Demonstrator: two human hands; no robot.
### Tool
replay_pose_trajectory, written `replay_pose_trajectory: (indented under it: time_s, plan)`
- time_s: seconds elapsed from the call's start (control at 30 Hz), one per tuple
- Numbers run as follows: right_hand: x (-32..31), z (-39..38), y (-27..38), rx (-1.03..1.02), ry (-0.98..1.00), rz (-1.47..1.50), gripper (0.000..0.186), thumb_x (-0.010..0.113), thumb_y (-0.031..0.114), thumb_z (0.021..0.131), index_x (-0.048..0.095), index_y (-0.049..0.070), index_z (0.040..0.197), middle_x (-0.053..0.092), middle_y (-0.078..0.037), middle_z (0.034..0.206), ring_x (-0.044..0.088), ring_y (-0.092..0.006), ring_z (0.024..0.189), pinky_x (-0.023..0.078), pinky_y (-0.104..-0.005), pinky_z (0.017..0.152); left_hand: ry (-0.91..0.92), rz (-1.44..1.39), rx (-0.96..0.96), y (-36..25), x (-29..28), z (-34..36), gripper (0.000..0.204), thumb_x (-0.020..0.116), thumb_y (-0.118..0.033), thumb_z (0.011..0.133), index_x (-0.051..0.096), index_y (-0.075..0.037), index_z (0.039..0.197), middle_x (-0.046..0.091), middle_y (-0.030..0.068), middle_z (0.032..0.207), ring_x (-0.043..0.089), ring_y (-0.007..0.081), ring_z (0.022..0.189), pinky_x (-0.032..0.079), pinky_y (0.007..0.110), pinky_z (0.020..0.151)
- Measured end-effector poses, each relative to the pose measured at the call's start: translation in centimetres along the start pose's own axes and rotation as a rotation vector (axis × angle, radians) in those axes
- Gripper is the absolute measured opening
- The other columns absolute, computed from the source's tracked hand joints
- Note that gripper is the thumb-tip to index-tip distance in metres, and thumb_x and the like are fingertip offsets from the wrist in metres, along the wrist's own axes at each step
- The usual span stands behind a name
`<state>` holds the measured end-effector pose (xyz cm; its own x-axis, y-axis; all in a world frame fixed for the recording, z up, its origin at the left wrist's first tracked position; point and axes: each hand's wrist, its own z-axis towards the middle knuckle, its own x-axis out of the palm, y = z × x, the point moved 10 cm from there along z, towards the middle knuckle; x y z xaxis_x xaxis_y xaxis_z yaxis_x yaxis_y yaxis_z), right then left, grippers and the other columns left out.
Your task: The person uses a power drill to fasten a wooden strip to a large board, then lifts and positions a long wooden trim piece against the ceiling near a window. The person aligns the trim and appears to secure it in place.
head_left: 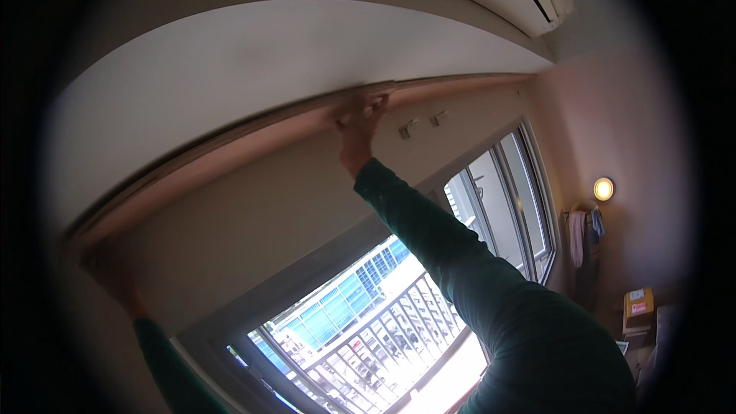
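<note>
A long, thin wooden strip [264, 119] runs in a curve along the edge of the white ceiling panel, above the window. Raised overhead, my right hand [359, 134] has its fingers bent at the strip's edge, near its middle, and grips it there. My left hand [115, 280] reaches up to the strip's left end; it is dark and blurred, so its fingers do not show clearly. Both arms are in dark green sleeves. Whatever lies above the strip's edge is hidden.
Two small metal brackets [409, 129] stick out of the wall right of my right hand. Below is a sliding window [498, 192] with a balcony railing [383, 353] outside. An air conditioner [537, 0] hangs upper right; a lit lamp [604, 188], hanging cloths [577, 238] and a yellow box [639, 305] are at right.
</note>
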<state>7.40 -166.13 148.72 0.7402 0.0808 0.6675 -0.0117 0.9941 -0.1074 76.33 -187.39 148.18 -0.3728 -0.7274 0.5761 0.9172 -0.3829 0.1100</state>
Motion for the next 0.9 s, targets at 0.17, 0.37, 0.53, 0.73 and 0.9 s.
replay_pose_trajectory:
  time_s: [0.17,0.37,0.53,0.73,0.9]
  plan:
    - [-2.9,2.2,0.7,0.056,-0.075,0.029,0.091,0.069,0.043,0.101,0.007,0.026,0.165,0.022,-0.007,0.159,0.037,-0.0282,0.14,0.05,-0.0441,0.097,0.094,-0.749,-0.627,3.1,3.6,-3.0,0.071,0.042,-0.054,0.109,0.026,-0.013,0.165,0.038,0.0126,0.164,0.038,0.0256,0.15,0.024,0.044,0.125]
    - [-3.6,2.3,0.9,0.061,-0.082,-0.032,0.093,0.074,0.043,0.097,0.013,0.017,0.162,0.024,-0.015,0.159,0.032,-0.0325,0.146,0.041,-0.0483,0.112,0.327,-0.808,-0.473,-0.1,-1.5,0.3,0.086,0.037,-0.071,0.102,0.024,-0.015,0.166,0.035,0.0125,0.166,0.037,0.0283,0.151,0.022,0.047,0.125]
    - [-4.9,3.9,1.2,-0.045,-0.078,-0.27,0.098,0.076,0.041,0.095,0.012,0.008,0.161,0.022,-0.02,0.16,0.03,-0.0359,0.148,0.034,-0.0479,0.119,0.331,-0.688,-0.582,-0.1,-1.8,1.1,0.105,0.032,-0.089,0.091,0.018,-0.018,0.167,0.029,0.0129,0.168,0.034,0.034,0.152,0.021,0.052,0.125]
    - [-5.4,4.7,3.3,-0.106,-0.047,-0.3,0.113,0.082,0.036,0.091,0.0,0.01,0.165,0.02,-0.02,0.162,0.032,-0.0342,0.147,0.036,-0.0471,0.117,0.292,-0.983,-0.589,2.4,-0.6,2.4,0.095,0.042,-0.077,0.098,0.018,-0.015,0.166,0.026,0.0122,0.17,0.027,0.0304,0.156,0.027,0.05,0.125]
    - [-3.5,2.6,1.8,0.165,0.103,-0.013,0.119,0.078,0.045,0.092,-0.013,0.019,0.164,0.007,-0.015,0.17,0.036,-0.0358,0.145,0.047,-0.0591,0.103,0.342,-0.766,-0.49,-1.0,-2.7,2.8,0.087,0.042,-0.07,0.102,0.017,-0.016,0.166,0.025,0.0118,0.17,0.027,0.031,0.156,0.028,0.049,0.125]
